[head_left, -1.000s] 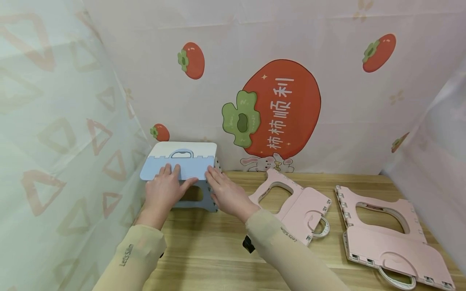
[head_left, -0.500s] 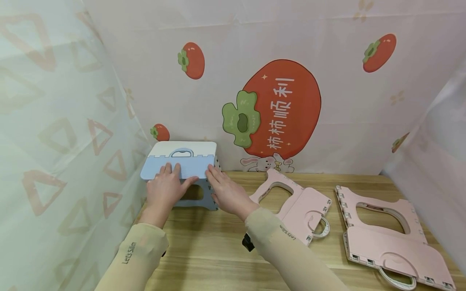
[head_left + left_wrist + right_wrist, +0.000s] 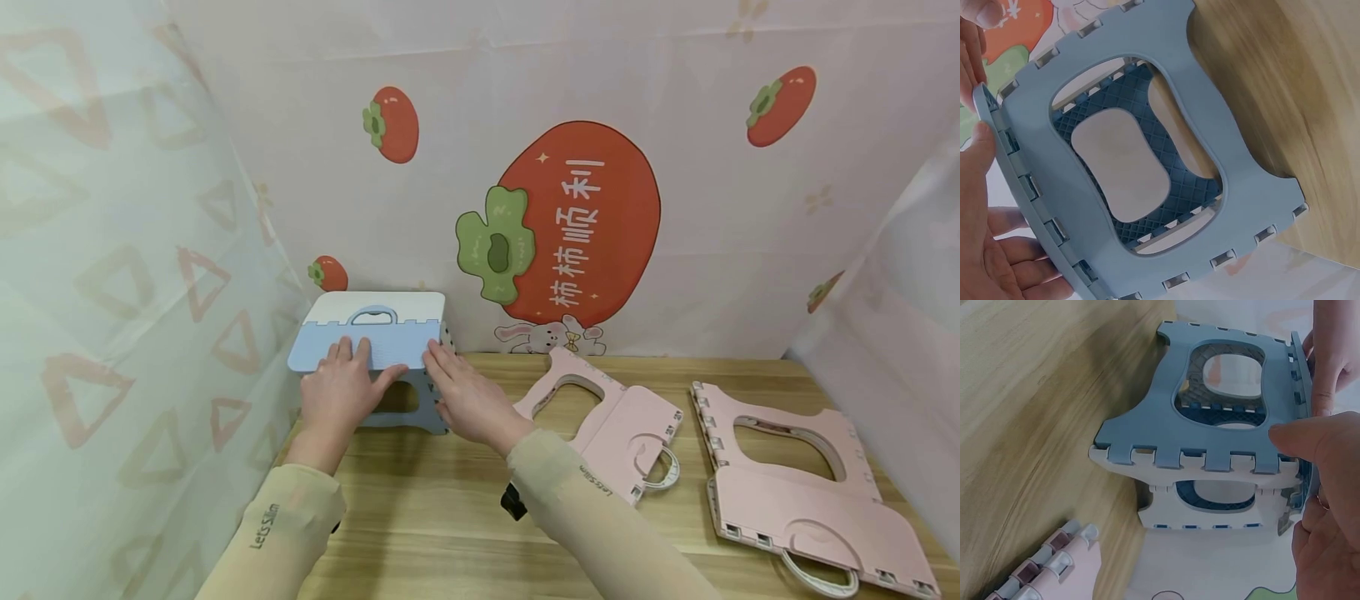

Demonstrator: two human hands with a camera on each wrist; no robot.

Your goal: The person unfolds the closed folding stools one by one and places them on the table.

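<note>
A blue and white folding step stool (image 3: 401, 340) stands unfolded at the far left of the table, with a carrying handle in its top. My left hand (image 3: 337, 392) rests on the blue front part of that top, its thumb along the front edge. At the front right corner lies my right hand (image 3: 472, 396), its fingers straight against the top. In the right wrist view its thumb (image 3: 1300, 434) touches near the upper edge of the front leg panel. The left wrist view shows the open front panel (image 3: 1210, 131) and the left fingers (image 3: 1022, 262) beyond the top's edge.
Two pink folding stools lie folded flat on the wooden table (image 3: 420, 533): one in the middle (image 3: 626, 429), partly behind the right sleeve, and one at the right (image 3: 817, 508). Printed cloth walls (image 3: 697, 208) enclose the back and sides, close to the blue stool.
</note>
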